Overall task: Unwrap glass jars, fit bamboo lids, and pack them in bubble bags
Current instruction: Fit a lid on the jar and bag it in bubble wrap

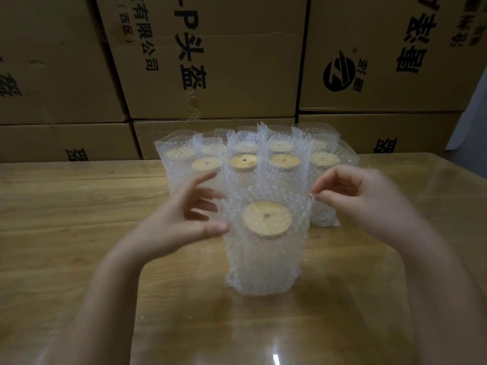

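My L hand held the bubble bag by its L edge, thumb in front, fingers behind. R hand pinched its top R corner. Inside, the jar w/ bamboo lid stood upright on the table, just in front of the other bagged jars.

The centre carton carries black print running downward: small "有限公司", with "(西区)" beside it, and larger "-P头盔". The right carton bears a round black logo with 2 small characters beside it, plus large characters too skewed to read surely. A cut-off "盔" shows at the edge of the left carton. The lower-left carton and the lower-right carton each show 1 half-hidden character.
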### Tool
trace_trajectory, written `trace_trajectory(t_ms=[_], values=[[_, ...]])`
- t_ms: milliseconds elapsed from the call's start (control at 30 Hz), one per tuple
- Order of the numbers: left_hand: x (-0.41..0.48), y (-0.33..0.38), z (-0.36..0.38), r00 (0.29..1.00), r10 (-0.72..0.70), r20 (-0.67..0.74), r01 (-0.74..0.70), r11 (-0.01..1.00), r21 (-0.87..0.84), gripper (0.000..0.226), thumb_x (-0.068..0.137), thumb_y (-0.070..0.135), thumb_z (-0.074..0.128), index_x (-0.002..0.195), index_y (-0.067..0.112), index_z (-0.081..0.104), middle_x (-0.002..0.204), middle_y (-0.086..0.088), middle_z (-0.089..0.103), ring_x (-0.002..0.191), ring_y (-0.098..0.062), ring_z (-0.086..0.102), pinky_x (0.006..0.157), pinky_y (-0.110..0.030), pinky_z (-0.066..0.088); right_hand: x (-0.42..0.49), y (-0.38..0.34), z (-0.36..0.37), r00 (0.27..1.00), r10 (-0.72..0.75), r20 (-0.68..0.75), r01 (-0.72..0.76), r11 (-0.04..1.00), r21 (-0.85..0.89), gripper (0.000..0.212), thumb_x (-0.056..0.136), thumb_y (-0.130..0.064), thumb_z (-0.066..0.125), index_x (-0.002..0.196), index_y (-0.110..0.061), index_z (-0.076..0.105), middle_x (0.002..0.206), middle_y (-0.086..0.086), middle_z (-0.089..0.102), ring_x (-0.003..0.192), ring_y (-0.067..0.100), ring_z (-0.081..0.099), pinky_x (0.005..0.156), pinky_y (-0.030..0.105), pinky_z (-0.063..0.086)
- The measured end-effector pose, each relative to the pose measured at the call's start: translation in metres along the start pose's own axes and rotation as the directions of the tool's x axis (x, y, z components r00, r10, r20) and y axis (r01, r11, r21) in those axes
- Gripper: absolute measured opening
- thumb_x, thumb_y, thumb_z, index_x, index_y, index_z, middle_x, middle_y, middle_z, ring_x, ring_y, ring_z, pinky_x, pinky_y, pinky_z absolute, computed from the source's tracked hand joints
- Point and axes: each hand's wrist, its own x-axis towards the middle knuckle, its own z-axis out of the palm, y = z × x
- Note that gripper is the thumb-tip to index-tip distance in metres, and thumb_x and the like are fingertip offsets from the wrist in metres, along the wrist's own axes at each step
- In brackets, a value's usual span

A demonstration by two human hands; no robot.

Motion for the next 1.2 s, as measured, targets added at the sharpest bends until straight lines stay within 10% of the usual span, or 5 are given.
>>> trace_trajectory(t_ms=[133, 333, 600, 867, 1200], values=[[-0.001, -0.034, 0.039, 0.952, -0.15, 0.267, 0.168, 0.985, -0.044, 0.121, 0.043, 0.065, 0.086, 0.142, 0.045, 0.017, 0.14, 0.022, 0.041, 0.126, 0.005, 0.047, 0.104, -0.021, 0.041, 0.002, 0.0, 0.004, 0.999, 0.003, -0.034, -0.002, 0.999, 0.034, 0.016, 0.083, -0.012, 0.068, 0.077, -0.026, 0.067, 0.081, -0.016, 0.069, 0.076, 0.0, 0.065, 0.066, 0.015, 0.052], [-0.01, -0.061, 0.114, 0.993, -0.116, 0.031, 0.12, 0.968, -0.222, 0.071, 0.057, 0.025, 0.087, 0.119, 0.024, 0.055, 0.117, 0.019, 0.068, 0.112, 0.001, 0.061, 0.089, -0.011, 0.044, 0.002, -0.003, 0.008, 0.999, 0.015, -0.041, -0.013, 0.998, 0.056, 0.022, 0.084, -0.007, 0.067, 0.074, -0.026, 0.066, 0.076, -0.015, 0.07, 0.07, -0.001, 0.067, 0.066, 0.022, 0.052], [0.001, -0.05, 0.125, 0.968, -0.156, -0.198, 0.094, 0.952, -0.29, 0.112, 0.044, 0.037, 0.091, 0.14, 0.024, 0.036, 0.133, 0.005, 0.058, 0.123, -0.007, 0.054, 0.105, -0.038, 0.045, 0.002, -0.002, 0.011, 0.998, 0.0, -0.067, 0.006, 0.997, 0.079, 0.019, 0.085, -0.009, 0.067, 0.076, -0.026, 0.066, 0.079, -0.014, 0.07, 0.075, 0.002, 0.068, 0.076, 0.032, 0.055], [0.002, -0.041, 0.116, 0.96, -0.223, -0.171, 0.117, 0.871, -0.478, 0.089, 0.042, 0.042, 0.088, 0.122, 0.025, 0.052, 0.108, 0.01, 0.072, 0.102, -0.005, 0.067, 0.078, -0.016, 0.052, 0.01, 0.011, 0.017, 0.952, 0.123, -0.28, 0.002, 0.912, 0.41, 0.011, 0.092, -0.022, 0.058, 0.103, -0.025, 0.059, 0.089, -0.002, 0.069, 0.076, 0.009, 0.07, 0.07, 0.023, 0.056], [0.004, -0.031, 0.114, 0.944, -0.327, -0.041, 0.227, 0.735, -0.639, 0.072, 0.063, 0.046, 0.081, 0.125, 0.026, 0.049, 0.098, 0.012, 0.074, 0.086, -0.009, 0.072, 0.059, -0.018, 0.055, -0.014, 0.078, 0.1, 0.923, 0.381, 0.047, -0.351, 0.788, 0.505, 0.011, 0.094, -0.018, 0.058, 0.09, -0.024, 0.065, 0.09, -0.005, 0.071, 0.084, 0.012, 0.068, 0.076, 0.029, 0.055]])
